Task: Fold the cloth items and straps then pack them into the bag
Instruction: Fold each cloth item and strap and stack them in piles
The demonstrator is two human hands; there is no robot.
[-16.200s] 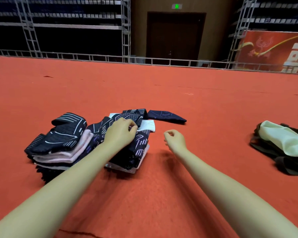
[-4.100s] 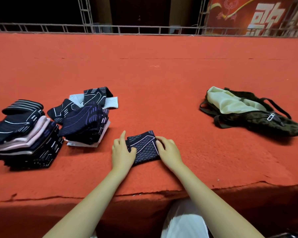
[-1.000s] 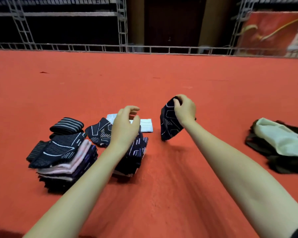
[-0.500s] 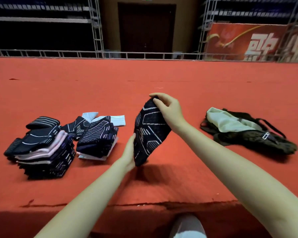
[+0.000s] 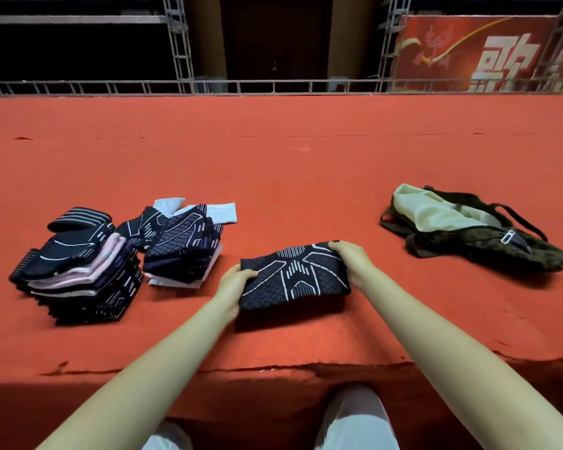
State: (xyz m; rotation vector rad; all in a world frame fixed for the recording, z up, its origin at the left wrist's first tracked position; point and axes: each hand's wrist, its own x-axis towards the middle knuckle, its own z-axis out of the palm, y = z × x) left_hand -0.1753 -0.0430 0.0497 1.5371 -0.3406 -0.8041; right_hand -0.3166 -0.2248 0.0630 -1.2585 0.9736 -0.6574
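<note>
Both hands grip the dark navy patterned cloth (image 5: 294, 279), left hand (image 5: 233, 287) and right hand (image 5: 351, 259) at opposite ends, low over the red carpeted worktop (image 5: 306, 177). I'd lay it flat and square the edges before folding.

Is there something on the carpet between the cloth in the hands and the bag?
Nothing visible. The dark patterned cloth, gripped by left hand and right hand, has only bare red carpet between it and the bag.
</note>
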